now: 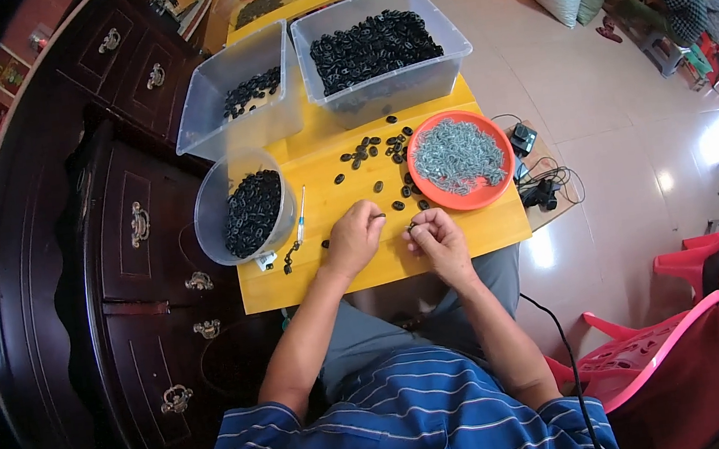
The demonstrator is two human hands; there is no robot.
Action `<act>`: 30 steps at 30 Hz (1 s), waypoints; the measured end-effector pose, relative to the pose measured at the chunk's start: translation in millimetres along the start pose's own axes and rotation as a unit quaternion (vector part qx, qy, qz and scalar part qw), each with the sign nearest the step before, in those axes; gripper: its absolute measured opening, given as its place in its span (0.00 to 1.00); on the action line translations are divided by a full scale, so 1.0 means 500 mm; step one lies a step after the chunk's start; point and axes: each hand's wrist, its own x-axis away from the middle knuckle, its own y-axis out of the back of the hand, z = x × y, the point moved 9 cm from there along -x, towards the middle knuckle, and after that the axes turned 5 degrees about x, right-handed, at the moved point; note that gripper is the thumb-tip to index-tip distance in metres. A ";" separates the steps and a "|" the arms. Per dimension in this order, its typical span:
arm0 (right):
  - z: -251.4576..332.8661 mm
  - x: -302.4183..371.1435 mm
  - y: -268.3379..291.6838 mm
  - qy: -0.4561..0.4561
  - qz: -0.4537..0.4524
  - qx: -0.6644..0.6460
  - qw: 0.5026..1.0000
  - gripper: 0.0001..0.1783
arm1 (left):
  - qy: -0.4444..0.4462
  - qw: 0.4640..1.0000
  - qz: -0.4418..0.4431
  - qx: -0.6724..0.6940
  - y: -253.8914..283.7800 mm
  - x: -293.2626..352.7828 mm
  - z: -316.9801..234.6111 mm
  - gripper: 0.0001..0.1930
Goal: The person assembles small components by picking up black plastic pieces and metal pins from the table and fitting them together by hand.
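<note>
My left hand (pixel 354 238) is closed in a pinch above the yellow tabletop, with the edge of a small black oval piece (pixel 378 215) showing at its fingertips. Just to its right, my right hand (pixel 439 244) pinches another small dark piece (pixel 413 226), partly covered by the fingers. The hands are apart. Beyond them lie several loose black oval pieces (pixel 378 187). A round orange-red dish (pixel 508 168) to the right holds a heap of small silvery metal parts (pixel 458 155). Left of my left hand lies a thin screwdriver-like tool (pixel 301 228) beside a short dark chain-like strip (pixel 289 257).
A clear round tub (pixel 210 233) of black pieces stands at the table's left. Two clear bins, one left (pixel 193 124) and one right (pixel 456 47), stand farther back with more. A dark cabinet (pixel 130 277) borders the left; small devices with cables (pixel 540 193) and pink chairs (pixel 632 362) are right.
</note>
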 end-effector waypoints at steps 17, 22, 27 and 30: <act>0.000 0.003 -0.001 -0.006 -0.003 0.016 1.000 0.07 | 0.192 0.848 -0.026 0.494 -0.022 0.076 0.070 0.10; -0.001 0.004 -0.001 -0.005 0.002 0.012 1.000 0.07 | 0.217 0.844 -0.035 0.489 -0.034 0.086 0.080 0.08; -0.004 0.004 0.002 -0.009 0.002 0.017 1.000 0.07 | 0.210 0.823 -0.037 0.526 -0.039 0.082 0.065 0.06; -0.003 0.004 0.000 -0.012 0.003 0.019 1.000 0.07 | 0.219 0.824 -0.039 0.522 -0.044 0.083 0.065 0.06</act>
